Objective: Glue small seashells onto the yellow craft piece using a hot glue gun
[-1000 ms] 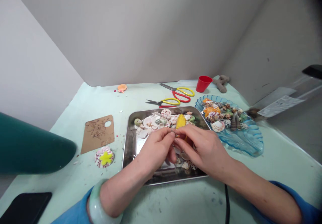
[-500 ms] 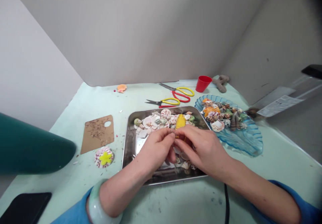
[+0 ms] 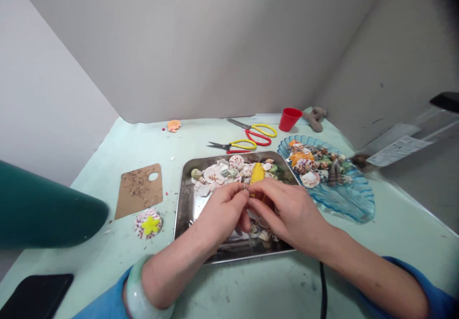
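Observation:
Over the metal tray (image 3: 183, 204), my left hand (image 3: 225, 209) and my right hand (image 3: 290, 211) meet at the fingertips. Both are closed in a pinch on something small, mostly hidden by the fingers; only a tiny greyish bit shows between them. Just beyond the fingertips lies a yellow lump (image 3: 257, 173), and some yellow also shows beneath my right fingers. White and speckled seashells (image 3: 215, 173) fill the tray's far part, with more shells (image 3: 264, 234) under and beside my right hand.
Scissors with yellow and red handles (image 3: 264, 130) lie beyond the tray, near a red cup (image 3: 289, 119). A blue shell-shaped plate (image 3: 353, 204) with shells stands right. Leftward are a brown card (image 3: 138, 192), a shell with a yellow flower (image 3: 148, 224) and a green cylinder (image 3: 50, 209).

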The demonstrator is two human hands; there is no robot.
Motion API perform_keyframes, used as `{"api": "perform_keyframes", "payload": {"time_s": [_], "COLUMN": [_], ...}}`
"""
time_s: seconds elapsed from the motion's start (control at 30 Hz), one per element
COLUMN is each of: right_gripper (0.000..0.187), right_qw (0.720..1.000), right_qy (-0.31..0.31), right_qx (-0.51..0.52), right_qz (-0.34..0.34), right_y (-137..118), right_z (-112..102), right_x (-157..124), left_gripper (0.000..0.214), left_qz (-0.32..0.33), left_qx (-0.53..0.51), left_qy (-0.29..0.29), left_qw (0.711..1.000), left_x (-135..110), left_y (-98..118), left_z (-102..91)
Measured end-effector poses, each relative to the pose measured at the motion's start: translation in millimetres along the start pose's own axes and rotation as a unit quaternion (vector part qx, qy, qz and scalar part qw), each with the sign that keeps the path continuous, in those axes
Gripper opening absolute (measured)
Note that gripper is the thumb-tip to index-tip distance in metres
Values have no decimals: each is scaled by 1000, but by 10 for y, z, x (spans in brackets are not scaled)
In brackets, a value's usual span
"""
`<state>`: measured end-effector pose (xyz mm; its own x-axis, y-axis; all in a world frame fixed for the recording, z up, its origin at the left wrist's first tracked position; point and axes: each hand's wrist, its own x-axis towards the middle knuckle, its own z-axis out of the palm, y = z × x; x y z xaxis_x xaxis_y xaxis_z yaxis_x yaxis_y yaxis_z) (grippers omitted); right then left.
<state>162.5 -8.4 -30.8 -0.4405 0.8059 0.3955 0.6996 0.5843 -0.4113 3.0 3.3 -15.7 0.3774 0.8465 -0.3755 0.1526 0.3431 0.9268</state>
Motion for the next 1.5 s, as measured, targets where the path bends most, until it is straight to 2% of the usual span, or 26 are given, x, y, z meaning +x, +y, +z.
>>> {"api": "perform_keyframes", "payload": {"time_s": [0.37, 0.87, 1.5], "right_gripper": [14, 15, 13], "right_qw": [1000, 1000, 1000], "right_qy": [-2, -4, -5], "right_qx": [4, -2, -6], "right_qz": [1, 3, 4], "right_y": [4, 0, -17], "right_z": [6, 1, -13], "right_x": [7, 9, 11], "left_gripper": [18, 17, 18], "left_qz": [0, -12, -17], "left_qx": [8, 10, 8], "left_qy": [-1, 14, -6], "left_qw": [1000, 1000, 1000], "left_x": [20, -5, -9], "left_y": [-45, 6, -9], "left_z": [-13, 18, 11]}}
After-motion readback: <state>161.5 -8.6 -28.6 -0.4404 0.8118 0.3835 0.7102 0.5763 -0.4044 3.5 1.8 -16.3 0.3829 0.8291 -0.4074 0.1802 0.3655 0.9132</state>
